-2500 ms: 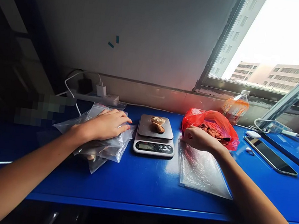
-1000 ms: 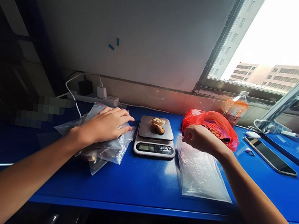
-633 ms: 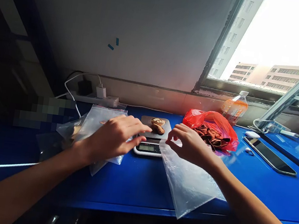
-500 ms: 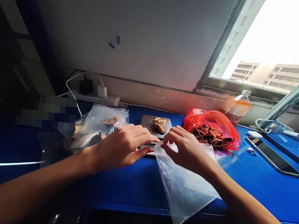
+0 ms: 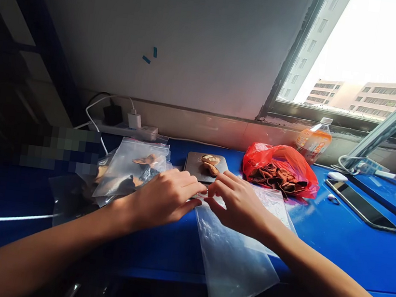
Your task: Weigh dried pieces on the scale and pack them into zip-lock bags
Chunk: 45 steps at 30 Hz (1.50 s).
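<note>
A clear zip-lock bag [image 5: 233, 265] hangs from my fingers over the table's front edge. My right hand [image 5: 237, 200] pinches its top edge between thumb and fingers. My left hand [image 5: 170, 193] meets it from the other side, thumb and fingertips closed on the bag's upper corner. Just behind both hands sits a small kitchen scale [image 5: 194, 164], its front display mostly covered by my fingers. On the scale lie two brown dried pieces [image 5: 210, 168], pale on one face.
At left lie filled zip-lock bags [image 5: 128, 163] before a power strip [image 5: 145, 133]. A red plastic bag [image 5: 255, 153] of dried brown slices, a bottle [image 5: 313, 142], a phone [image 5: 362, 204] and earbuds [image 5: 333, 199] stand right. Another clear bag [image 5: 283, 218] lies under my right wrist.
My right hand has moved slightly left with the zip-lock bag, and the bag hangs lower. My left hand's fingers have closed on its top edge.
</note>
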Motion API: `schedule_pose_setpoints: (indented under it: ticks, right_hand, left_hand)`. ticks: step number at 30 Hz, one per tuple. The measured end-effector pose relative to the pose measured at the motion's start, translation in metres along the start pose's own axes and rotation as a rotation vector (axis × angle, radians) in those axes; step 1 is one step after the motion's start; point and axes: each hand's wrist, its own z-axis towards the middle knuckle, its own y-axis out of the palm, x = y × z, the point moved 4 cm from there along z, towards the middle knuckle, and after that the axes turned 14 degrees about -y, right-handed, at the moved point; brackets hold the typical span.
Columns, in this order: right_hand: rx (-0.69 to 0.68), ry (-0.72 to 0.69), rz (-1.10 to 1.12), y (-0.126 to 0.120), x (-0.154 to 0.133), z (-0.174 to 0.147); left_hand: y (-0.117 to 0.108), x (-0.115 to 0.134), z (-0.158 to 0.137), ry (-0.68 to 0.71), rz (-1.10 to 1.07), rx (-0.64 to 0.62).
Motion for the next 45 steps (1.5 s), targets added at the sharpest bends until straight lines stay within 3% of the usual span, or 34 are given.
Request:
schedule_pose_setpoints:
  ticks: [4,12,19,31,40,45]
  right_hand:
    - [0.029,-0.012,0.002,0.001,-0.002,0.001]
    - [0.002,0.019,0.05,0.005,0.0,-0.001]
    - [-0.038,0.038,0.049,0.005,0.0,-0.003]
    - [-0.024,0.091,0.094,0.007,0.0,0.001]
    - [0.003,0.445,0.973,0.01,0.011,-0.004]
    - [0.03,0.508,1.455,0.018,0.009,-0.004]
  left_hand:
    - [0.001,0.001,-0.001,0.021,0.022,-0.004]
    - [0.0,0.001,-0.002,0.027,-0.135,0.009]
    - [-0.001,-0.003,-0.001,-0.01,-0.147,0.04]
    - [-0.001,-0.001,0.0,0.019,-0.077,-0.023]
    - [-0.006,-0.001,-0.001,0.039,-0.119,0.079]
    - [-0.012,0.003,-0.002,0.102,-0.17,0.211]
